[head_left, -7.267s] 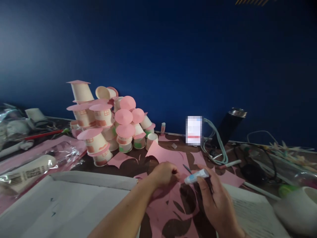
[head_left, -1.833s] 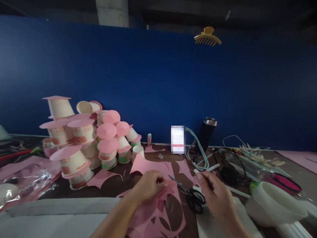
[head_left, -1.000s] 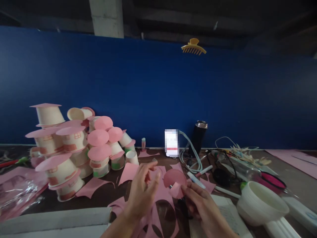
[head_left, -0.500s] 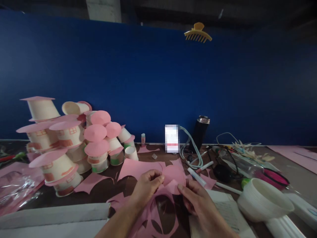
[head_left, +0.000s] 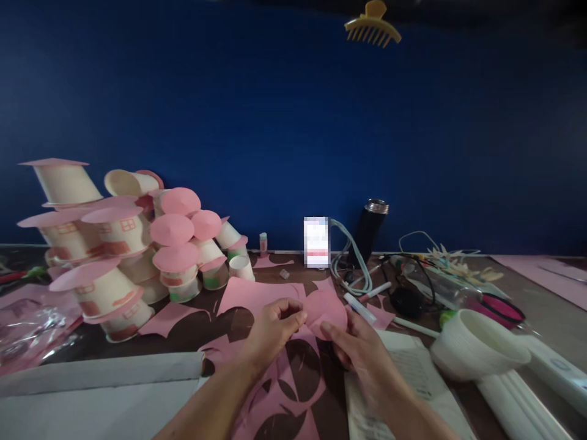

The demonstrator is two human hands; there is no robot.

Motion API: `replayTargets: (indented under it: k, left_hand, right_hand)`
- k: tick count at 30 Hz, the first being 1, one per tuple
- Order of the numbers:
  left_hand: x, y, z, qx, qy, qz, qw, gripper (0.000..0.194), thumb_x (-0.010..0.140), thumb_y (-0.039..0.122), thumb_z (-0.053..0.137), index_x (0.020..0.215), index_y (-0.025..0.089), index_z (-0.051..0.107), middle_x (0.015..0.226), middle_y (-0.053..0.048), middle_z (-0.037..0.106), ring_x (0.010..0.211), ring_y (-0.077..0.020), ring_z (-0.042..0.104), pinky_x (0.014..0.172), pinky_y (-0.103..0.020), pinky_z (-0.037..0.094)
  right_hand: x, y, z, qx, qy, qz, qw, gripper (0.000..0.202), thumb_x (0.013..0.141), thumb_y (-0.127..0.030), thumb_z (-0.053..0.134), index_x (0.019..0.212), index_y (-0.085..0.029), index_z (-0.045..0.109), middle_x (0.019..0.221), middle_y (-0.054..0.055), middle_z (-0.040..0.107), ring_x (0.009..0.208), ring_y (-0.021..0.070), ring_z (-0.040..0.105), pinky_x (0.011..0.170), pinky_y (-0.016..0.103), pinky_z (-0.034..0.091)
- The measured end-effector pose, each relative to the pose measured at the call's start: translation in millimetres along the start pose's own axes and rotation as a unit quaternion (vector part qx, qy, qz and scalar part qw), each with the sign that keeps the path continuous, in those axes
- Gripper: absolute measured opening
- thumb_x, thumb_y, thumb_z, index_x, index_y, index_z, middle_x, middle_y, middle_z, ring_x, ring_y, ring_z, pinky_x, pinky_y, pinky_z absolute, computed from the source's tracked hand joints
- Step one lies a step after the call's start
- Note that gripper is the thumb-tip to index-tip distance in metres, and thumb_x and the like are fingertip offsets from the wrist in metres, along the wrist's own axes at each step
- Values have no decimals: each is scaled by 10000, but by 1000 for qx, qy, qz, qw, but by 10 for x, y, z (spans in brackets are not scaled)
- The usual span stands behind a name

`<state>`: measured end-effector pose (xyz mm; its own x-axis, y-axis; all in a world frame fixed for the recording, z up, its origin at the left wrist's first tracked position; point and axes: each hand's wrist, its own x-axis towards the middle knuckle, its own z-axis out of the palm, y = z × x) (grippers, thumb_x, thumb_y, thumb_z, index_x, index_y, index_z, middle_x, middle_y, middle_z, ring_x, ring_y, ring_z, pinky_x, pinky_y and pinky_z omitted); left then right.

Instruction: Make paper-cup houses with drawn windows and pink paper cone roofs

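A round piece of pink paper point(head_left: 329, 308) is held up above the table, its lower edge partly folded over. My right hand point(head_left: 360, 348) pinches it at the lower right, thumb in front and fingers behind. My left hand point(head_left: 277, 324) is closed in a pinch at the circle's left edge. Below both hands lie pink paper scraps point(head_left: 275, 391) with round holes cut in them. Behind the left hand a larger pink sheet point(head_left: 254, 296) rests flat.
Paper cups with pink cone roofs point(head_left: 105, 287) are stacked at left. A phone point(head_left: 316, 242), a black bottle point(head_left: 367, 232) and markers point(head_left: 360, 307) stand or lie behind. Stacked white paper cups point(head_left: 479, 345) lean at right; a white box point(head_left: 92, 397) sits front left.
The pink circle has turned to face me more fully, and its folded flap looks smaller. Both hands keep their hold. My view has tilted downward a little.
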<state>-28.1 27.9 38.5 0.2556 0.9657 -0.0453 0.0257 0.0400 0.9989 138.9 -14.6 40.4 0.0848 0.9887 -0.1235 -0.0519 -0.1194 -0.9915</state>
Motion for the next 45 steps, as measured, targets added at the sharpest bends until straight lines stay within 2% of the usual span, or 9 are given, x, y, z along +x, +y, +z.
replayTargets:
  k: [10,16,29,45]
  left_hand:
    - [-28,18,6,-15,-14,3,1000,284,746,414,664,815,139,648,654,18,530,571,-88,438,550,-215,339]
    - [-39,52,23,-11,-8,-6,1000,286,720,427,680,791,151,648,627,34,525,543,-84,427,531,-216,320]
    - [-47,58,51,-36,-20,-14,999,308,694,428,699,781,140,630,612,36,498,536,-80,400,520,-217,297]
    - [-77,81,47,-20,-35,-13,999,256,756,393,655,799,142,625,629,37,507,570,-81,415,542,-210,319]
  right_hand:
    - [11,39,2,3,31,4,999,361,696,-462,717,662,-198,474,395,-108,394,368,41,292,383,178,173]
    - [15,46,-10,6,23,10,1000,318,721,-459,701,772,-176,566,409,-106,406,383,43,295,386,174,196]
    - [20,38,-3,0,34,9,999,325,711,-457,708,789,-170,577,424,-106,403,385,50,303,386,180,198]
    - [36,50,-1,-22,37,3,999,313,728,-439,711,812,-165,586,446,-103,393,403,49,303,389,182,204]
